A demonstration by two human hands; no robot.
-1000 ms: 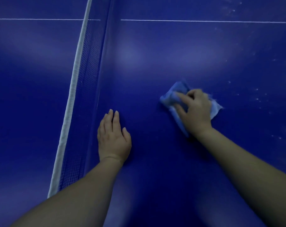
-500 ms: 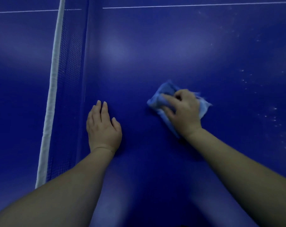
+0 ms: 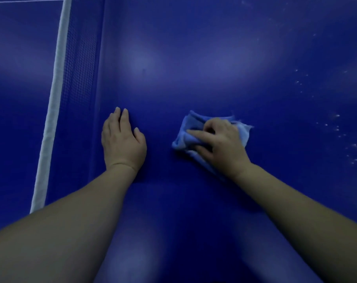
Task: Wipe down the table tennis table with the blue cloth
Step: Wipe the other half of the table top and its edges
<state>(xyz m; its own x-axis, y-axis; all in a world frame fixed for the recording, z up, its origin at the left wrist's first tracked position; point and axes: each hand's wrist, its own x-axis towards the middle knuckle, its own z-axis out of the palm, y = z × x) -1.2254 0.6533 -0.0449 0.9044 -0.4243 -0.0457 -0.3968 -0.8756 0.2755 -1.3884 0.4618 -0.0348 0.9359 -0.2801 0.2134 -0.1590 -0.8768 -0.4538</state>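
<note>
Right hand [image 3: 220, 144], grip bunched on blue cloth [image 3: 185, 133], has dragged it nearer across the desk [image 3: 194, 58]; left hand [image 3: 122, 139] stays flat, fingers straight. Specks [image 3: 337, 127] rightward remain unwiped.

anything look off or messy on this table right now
Yes: pale specks dot the table to the right of the cloth, a patch that looks unwiped. The right hand grips the cloth. Nothing looks damaged or askew.

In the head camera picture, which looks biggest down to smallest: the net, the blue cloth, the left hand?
1. net, far the longest.
2 and 3. left hand and blue cloth look alike; the right hand covers part of the cloth.
</note>
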